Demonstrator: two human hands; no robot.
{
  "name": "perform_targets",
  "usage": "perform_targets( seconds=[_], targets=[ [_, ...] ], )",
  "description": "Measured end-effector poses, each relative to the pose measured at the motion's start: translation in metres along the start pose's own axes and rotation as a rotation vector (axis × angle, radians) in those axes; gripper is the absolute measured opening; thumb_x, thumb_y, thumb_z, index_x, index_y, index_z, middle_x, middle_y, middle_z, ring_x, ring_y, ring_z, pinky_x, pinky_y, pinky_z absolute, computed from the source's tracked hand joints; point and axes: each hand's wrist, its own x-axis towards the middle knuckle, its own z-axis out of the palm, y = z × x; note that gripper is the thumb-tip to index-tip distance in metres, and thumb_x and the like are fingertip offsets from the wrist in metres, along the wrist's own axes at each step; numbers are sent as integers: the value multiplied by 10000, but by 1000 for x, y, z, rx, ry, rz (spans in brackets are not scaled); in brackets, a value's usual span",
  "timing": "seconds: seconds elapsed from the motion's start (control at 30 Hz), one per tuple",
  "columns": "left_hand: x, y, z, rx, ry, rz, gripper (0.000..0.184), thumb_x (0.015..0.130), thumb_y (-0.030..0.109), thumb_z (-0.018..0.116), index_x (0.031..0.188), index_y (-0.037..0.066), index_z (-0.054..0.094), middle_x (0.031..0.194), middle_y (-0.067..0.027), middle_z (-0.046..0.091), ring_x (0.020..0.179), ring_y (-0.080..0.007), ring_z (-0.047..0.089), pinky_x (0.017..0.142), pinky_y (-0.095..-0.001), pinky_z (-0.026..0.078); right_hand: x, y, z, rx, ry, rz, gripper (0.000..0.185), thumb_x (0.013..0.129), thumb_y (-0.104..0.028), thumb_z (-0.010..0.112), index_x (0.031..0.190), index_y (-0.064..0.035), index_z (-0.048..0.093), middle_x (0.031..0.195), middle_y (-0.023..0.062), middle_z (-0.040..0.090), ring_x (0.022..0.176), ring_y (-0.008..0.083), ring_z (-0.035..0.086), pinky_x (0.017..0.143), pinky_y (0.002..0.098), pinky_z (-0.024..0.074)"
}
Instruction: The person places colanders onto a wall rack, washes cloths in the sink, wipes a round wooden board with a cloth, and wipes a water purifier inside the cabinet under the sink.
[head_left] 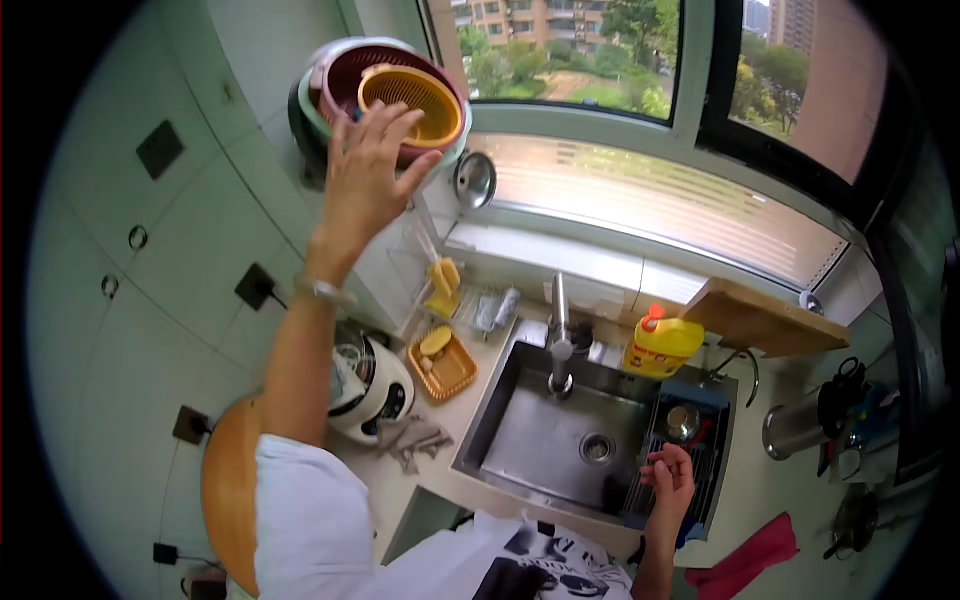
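My left hand (375,165) is raised to a stack of baskets and basins at the upper left. Its fingers are apart and overlap the near rim of a yellow strainer basket (428,100), the thumb standing out to the side. Whether they touch the basket cannot be made out. Around the yellow basket sits a larger dark red colander (335,75), with a pale green basin (465,130) outside it. Low on the right, my right hand (668,480) hovers by the drain rack (650,500) with loosely bent fingers and nothing visible in them.
Below is a steel sink (540,430) with a faucet (560,345). A yellow detergent bottle (662,345) and a cutting board (770,318) stand behind it. Left of it are a woven basket (455,378), a white appliance (385,395) and a grey cloth (415,438). A red cloth (745,560) lies right.
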Motion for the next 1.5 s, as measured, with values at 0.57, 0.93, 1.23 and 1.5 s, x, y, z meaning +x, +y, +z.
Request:
perform_targets(
  seconds=[0.57,0.93,1.23,1.5],
  targets=[
    [-505,164,112,-399,-724,-896,304,847,188,625,1142,118,603,1223,-125,556,1163,-357,471,955,-419,398,-15,70,-18,-240,-232,216,185,910,-149,578,1061,-44,606,930,50,648,772,109,617,667,223,469],
    [-345,260,112,-1320,-821,-549,253,980,223,442,1053,6,550,954,-199,622,900,-384,599,772,-437,460,7,166,45,-284,-516,133,454,891,-129,628,1302,-15,471,1064,58,601,1000,146,571,858,273,456],
    [-294,252,272,-1307,-578,-280,660,817,-10,483,1440,40,268,1527,-159,212,1259,-423,380,998,-414,387,79,192,40,38,-77,698,352,981,-395,457,1123,-93,567,1036,51,632,956,204,600,835,404,458],
    [-288,245,271,-1294,-572,-257,519,899,110,515,1386,46,349,1462,-156,334,1250,-385,414,1021,-414,377,114,216,73,113,-147,707,313,974,-330,487,1153,-88,571,1064,32,622,1001,180,576,876,356,450]
  ],
)
